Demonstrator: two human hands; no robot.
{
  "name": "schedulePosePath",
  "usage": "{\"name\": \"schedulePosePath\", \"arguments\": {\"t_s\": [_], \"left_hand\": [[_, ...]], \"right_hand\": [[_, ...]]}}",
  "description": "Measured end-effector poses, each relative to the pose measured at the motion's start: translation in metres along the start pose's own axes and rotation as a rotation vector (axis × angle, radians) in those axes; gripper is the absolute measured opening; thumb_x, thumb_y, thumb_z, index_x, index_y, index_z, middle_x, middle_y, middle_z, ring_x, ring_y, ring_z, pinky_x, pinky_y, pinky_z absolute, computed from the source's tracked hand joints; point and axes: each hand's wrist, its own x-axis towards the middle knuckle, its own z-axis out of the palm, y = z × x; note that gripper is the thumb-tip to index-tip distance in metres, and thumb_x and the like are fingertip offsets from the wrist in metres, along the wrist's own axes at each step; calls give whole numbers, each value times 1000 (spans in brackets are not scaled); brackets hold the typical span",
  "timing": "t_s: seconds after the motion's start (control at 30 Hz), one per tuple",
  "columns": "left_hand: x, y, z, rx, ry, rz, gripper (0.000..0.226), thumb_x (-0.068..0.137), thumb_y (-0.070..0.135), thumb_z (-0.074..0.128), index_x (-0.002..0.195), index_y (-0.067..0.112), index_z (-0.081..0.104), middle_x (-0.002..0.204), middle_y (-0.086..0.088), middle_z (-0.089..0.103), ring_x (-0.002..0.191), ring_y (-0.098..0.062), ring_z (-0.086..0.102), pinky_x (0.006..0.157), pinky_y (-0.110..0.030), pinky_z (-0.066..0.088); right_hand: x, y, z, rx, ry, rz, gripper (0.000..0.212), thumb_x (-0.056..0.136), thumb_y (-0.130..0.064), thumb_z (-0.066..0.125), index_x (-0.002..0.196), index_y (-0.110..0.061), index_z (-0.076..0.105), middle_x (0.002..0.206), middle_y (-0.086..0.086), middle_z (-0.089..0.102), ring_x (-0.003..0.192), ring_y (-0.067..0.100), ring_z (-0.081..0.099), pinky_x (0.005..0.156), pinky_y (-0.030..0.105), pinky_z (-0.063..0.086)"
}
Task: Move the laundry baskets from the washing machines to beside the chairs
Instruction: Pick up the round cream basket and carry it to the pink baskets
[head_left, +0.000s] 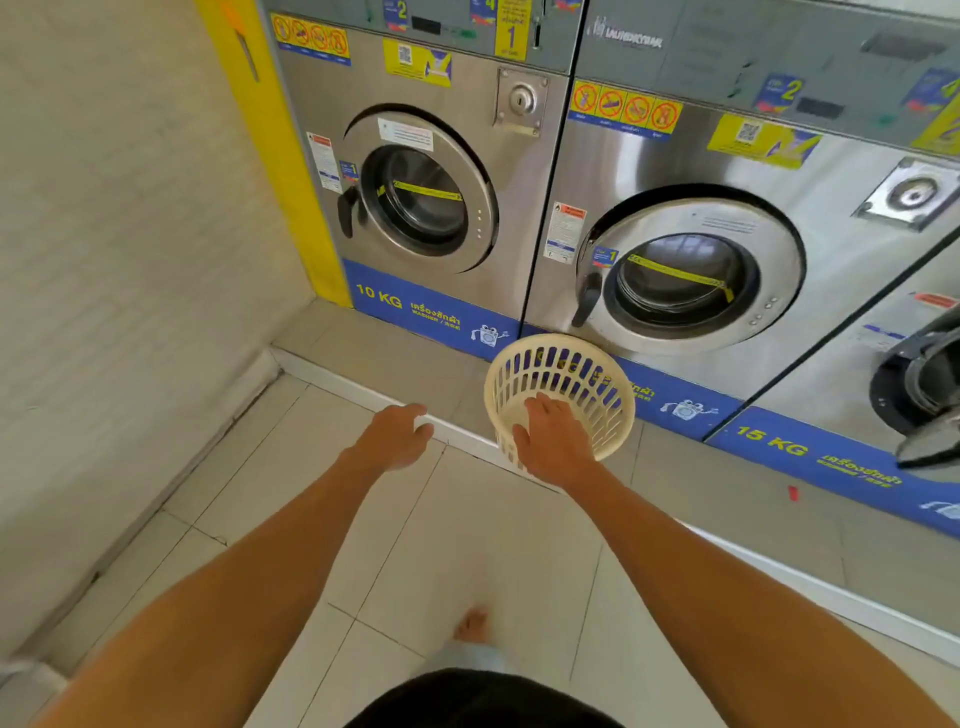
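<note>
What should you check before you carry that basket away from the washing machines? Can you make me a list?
1. Right hand on the basket: ok, it lies on the near side wall, with the basket tilted.
2. Firm grip: cannot tell, the fingertips look spread flat rather than curled around the rim.
3. Left hand free to help: ok, it is open and touches nothing.
4. Basket empty: ok as far as the view inside shows.
5. Step edge underfoot: ok, the bare foot is well back from it.
6. Chairs to carry it to: cannot tell, none in view.
</note>
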Motion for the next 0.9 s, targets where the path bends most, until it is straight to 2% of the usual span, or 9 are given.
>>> {"name": "schedulePosePath", "arguments": {"t_s": [0.17, 0.27, 0.37, 0.47, 0.53, 0.67, 0.8, 0.9], "left_hand": [[47, 33, 5, -12, -28, 43, 41, 96, 29, 50, 135, 18, 56, 129, -12, 62, 120, -29, 55, 101, -32, 40], [67, 46, 11, -40, -34, 44, 38, 95, 28, 52, 131, 19, 59, 130, -7, 62, 121, -26, 56, 101, -31, 39], [89, 56, 23, -46, -38, 15, 37, 95, 30, 53, 128, 17, 61, 127, -12, 64, 121, -30, 55, 100, -33, 39], [109, 69, 34, -61, -54, -71, 42, 95, 35, 53, 134, 20, 57, 130, -13, 62, 122, -30, 55, 104, -36, 38], [123, 78, 43, -83, -61, -138, 45, 94, 39, 53, 136, 23, 54, 124, -14, 65, 119, -29, 57, 104, -37, 40], [154, 96, 64, -117, -71, -283, 51, 93, 46, 49, 141, 29, 46, 122, -9, 65, 124, -26, 52, 100, -33, 37], [185, 115, 89, -128, -73, -338, 54, 93, 47, 45, 146, 37, 35, 121, -14, 64, 121, -30, 54, 103, -41, 42], [203, 123, 110, -136, -85, -343, 56, 94, 45, 44, 148, 39, 30, 119, -13, 65, 116, -31, 58, 101, -41, 43]], "right_hand": [[45, 49, -7, 41, -16, 58, 45, 101, -36, 48, 137, -8, 51, 140, 8, 54, 127, 29, 48, 101, 45, 48], [73, 77, -4, 55, -28, 82, 46, 101, -37, 49, 138, -10, 50, 139, 7, 55, 127, 27, 48, 100, 44, 47], [104, 108, 0, 80, -63, 107, 47, 101, -37, 51, 139, -10, 49, 139, 8, 56, 129, 29, 48, 101, 46, 47], [133, 137, 7, 98, -117, 95, 50, 101, -36, 51, 141, -8, 47, 142, 11, 53, 132, 31, 46, 105, 48, 44], [152, 154, 7, 106, -151, 80, 51, 101, -36, 50, 142, -7, 46, 143, 12, 52, 133, 32, 45, 106, 48, 43], [186, 187, 5, 108, -201, 48, 49, 101, -36, 50, 141, -8, 47, 139, 12, 54, 130, 32, 46, 101, 49, 45], [212, 225, 9, 58, -252, 25, 49, 101, -37, 49, 142, -9, 46, 141, 10, 53, 131, 31, 46, 103, 49, 46], [228, 252, 17, 11, -300, 28, 50, 101, -37, 48, 143, -9, 44, 145, 11, 50, 133, 32, 44, 102, 50, 47]]}}
